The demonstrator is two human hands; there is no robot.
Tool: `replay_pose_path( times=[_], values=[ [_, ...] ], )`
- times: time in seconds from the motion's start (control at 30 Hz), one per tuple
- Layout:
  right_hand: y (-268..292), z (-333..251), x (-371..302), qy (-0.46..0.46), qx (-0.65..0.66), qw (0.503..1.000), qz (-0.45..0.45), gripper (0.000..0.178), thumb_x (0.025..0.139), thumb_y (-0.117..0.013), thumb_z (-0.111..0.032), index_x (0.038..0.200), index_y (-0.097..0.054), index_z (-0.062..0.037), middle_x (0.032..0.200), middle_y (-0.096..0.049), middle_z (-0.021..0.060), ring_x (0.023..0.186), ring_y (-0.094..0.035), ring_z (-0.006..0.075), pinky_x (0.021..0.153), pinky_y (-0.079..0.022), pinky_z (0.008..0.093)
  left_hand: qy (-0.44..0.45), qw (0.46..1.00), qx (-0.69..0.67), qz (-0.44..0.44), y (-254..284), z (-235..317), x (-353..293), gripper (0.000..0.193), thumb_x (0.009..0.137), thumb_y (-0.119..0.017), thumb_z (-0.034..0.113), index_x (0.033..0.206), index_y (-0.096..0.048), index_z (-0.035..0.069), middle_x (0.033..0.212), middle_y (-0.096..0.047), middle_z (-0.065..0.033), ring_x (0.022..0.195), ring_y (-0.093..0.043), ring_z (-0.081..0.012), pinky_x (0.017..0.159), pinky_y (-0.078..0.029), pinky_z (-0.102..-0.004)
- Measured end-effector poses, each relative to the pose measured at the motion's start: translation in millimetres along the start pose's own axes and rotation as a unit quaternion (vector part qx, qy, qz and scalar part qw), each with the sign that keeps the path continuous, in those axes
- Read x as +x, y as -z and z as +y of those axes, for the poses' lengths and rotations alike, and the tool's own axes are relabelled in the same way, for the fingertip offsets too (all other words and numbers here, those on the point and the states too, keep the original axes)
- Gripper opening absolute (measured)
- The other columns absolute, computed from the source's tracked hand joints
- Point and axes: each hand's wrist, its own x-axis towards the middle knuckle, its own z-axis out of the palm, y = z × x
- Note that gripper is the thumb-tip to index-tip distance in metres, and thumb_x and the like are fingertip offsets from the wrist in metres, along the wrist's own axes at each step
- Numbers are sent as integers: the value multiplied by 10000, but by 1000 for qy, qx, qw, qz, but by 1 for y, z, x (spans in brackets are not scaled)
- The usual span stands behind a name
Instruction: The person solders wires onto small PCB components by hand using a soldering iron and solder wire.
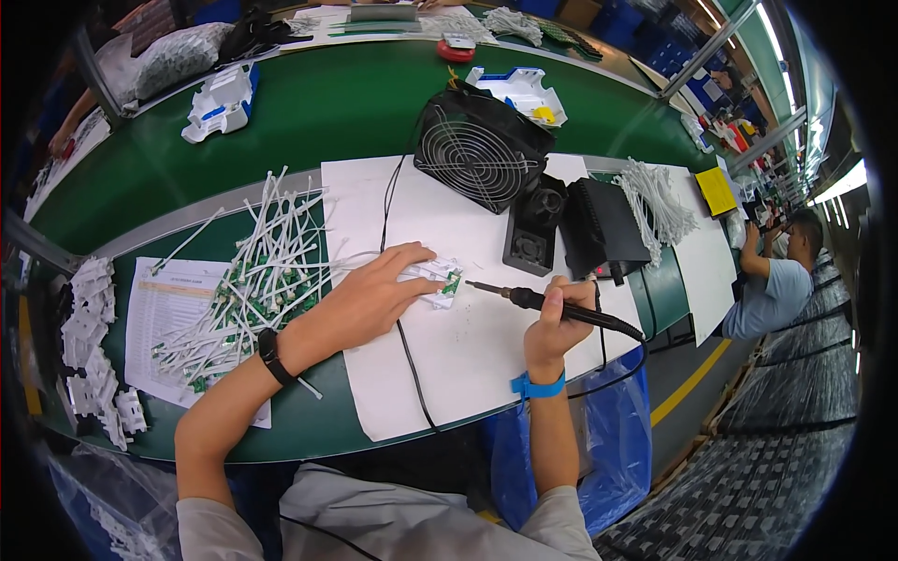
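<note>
one printed sheet [168, 313], soldering iron [527, 299] in right hand [558, 327]

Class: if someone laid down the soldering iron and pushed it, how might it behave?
The soldering iron would probably feel stiff, given its straight, slim shaft. Its rounded handle might roll, though the attached black cord could drag.

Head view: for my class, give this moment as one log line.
left hand: touching white part; right hand: gripping soldering iron; tip: near green board; left: cable pile; beyond: black fan
</note>
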Motion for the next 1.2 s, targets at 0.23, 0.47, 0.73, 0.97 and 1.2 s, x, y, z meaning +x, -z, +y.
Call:
replay_pose_path(
  times=[0.23, 0.47, 0.73, 0.97, 1.2],
  values=[
    [1, 0, 0, -13, -16, 999, -39, 236, 966, -640, -136, 851, -455, -45, 659, -454, 15, 597, -373, 70, 559, -295, 243, -7, 1000, 15, 2, 0, 1, 0, 322, 913, -629, 18, 1227, -676, 74, 1396, -523, -147, 1347, -476, -338, 1059, -460, -401],
    [0, -3, 1, -23, -32, 998, -54, 229, 971, -637, -137, 850, -464, -46, 663, -459, 22, 597, -386, 75, 562, -303, 244, -11, 1000, 19, 5, -1, 0, -1, 331, 902, -641, 19, 1227, -675, 74, 1395, -523, -144, 1351, -471, -332, 1057, -462, -398],
    [-1, -3, 2, -29, -36, 997, -55, 234, 973, -641, -143, 856, -463, -46, 675, -473, 22, 604, -397, 68, 565, -306, 237, -2, 1000, 16, 2, 0, 1, 0, 323, 898, -651, 26, 1216, -686, 75, 1391, -525, -136, 1344, -477, -325, 1062, -458, -396],
    [-1, -1, 1, -47, -25, 997, -58, 220, 971, -636, -132, 862, -464, -47, 692, -469, 15, 617, -388, 65, 573, -305, 235, -3, 1000, 22, 5, -2, 0, -1, 321, 902, -652, 29, 1217, -687, 75, 1383, -526, -139, 1344, -475, -321, 1064, -458, -394],
    [-3, -3, 3, -37, -34, 998, -35, 214, 970, -632, -119, 862, -460, -52, 698, -465, 11, 618, -383, 62, 574, -308, 236, -16, 999, 31, 10, -1, 2, 0, 362, 868, -665, 24, 1227, -675, 69, 1366, -527, -159, 1319, -479, -333, 1063, -452, -399]
  ],
)
